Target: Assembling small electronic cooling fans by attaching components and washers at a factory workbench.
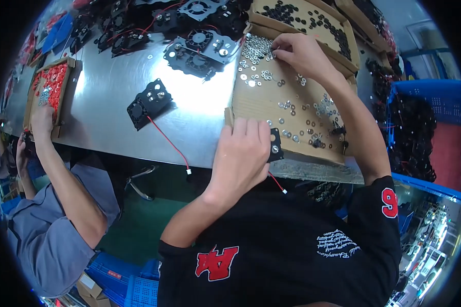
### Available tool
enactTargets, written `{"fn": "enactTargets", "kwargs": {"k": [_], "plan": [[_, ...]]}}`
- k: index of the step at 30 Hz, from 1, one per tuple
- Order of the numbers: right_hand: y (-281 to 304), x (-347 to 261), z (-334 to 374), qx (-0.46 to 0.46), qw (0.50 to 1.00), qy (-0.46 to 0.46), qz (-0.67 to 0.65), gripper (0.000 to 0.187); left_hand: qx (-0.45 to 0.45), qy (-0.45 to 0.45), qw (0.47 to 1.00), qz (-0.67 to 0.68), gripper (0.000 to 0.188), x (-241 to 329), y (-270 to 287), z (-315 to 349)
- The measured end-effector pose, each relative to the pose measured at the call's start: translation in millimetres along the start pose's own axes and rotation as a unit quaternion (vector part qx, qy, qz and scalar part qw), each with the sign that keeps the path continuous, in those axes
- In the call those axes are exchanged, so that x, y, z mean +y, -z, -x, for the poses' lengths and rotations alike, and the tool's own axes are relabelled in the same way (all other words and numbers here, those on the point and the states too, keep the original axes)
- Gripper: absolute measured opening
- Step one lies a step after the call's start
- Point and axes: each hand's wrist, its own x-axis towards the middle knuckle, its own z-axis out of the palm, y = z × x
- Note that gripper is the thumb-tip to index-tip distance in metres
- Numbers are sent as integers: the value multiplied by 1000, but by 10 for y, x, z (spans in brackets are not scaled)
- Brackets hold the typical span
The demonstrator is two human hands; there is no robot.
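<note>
My left hand is closed around a small black fan unit at the near edge of a cardboard tray. Most of that unit is hidden under the fingers; its red wire with a white plug hangs below. Farther off, my right hand has thumb and fingertips pinched together at the heap of small metal nuts and washers in the tray's far left corner. Whatever sits between those fingertips is too small to make out. More loose washers are scattered over the tray bottom.
Another fan unit with a red wire lies on the metal table. Several fan assemblies are piled at the back. Behind my tray is a box of black round parts. At left, a co-worker's hand reaches into a box of red parts.
</note>
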Motion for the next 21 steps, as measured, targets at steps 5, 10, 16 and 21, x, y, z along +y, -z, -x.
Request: {"fn": "enactTargets", "kwargs": {"k": [5,10,16,21], "plan": [[103,-91,-132,-107,989,-87,46,24,15,-6,1000,2,40,-34,-47,25],[153,-119,-188,-144,978,-74,131,25,13,-13,1000,4,39,-63,-37,-16],[330,-198,450,17,983,-57,-173,19,18,-13,998,58,43,-89,-4,-34],[377,-559,1374,80,904,-100,-408,26,41,16,979,197,48,-198,79,53]]}}
